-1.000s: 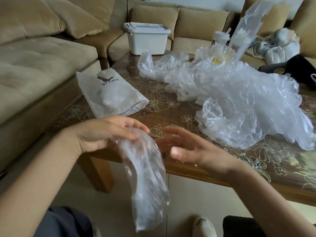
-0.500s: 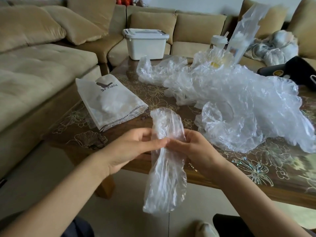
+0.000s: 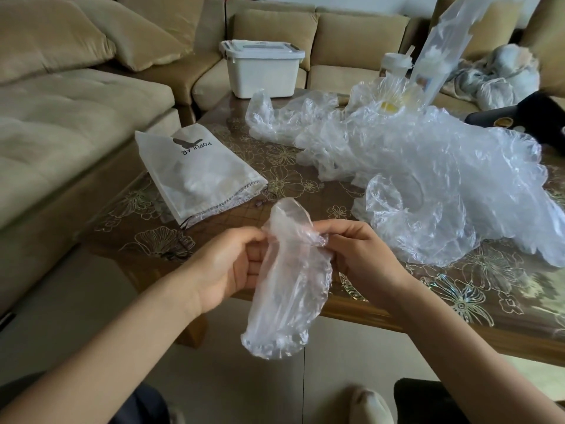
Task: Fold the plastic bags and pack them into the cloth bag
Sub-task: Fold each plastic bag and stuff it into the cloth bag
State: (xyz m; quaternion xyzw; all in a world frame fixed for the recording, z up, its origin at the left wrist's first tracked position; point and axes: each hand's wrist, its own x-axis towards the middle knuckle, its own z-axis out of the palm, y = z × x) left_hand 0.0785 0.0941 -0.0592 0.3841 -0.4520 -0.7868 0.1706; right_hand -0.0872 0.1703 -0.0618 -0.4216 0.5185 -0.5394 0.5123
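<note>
While the left hand (image 3: 227,264) and right hand (image 3: 359,260) pinch its upper edge with curled fingers, the plastic bag (image 3: 289,286) hangs between them at the table's (image 3: 305,206) near edge. Farther back, the cloth bag (image 3: 195,175) lies flat on the table, left of the loose bag pile (image 3: 428,179).

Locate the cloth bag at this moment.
In the head view the cloth bag lies flat on the left part of the table, beside the sofa, left of the plastic bag pile and beyond the left hand.

Clear plastic bag (image 3: 287,289) hangs crumpled; white cloth bag (image 3: 198,175) lies flat.
</note>
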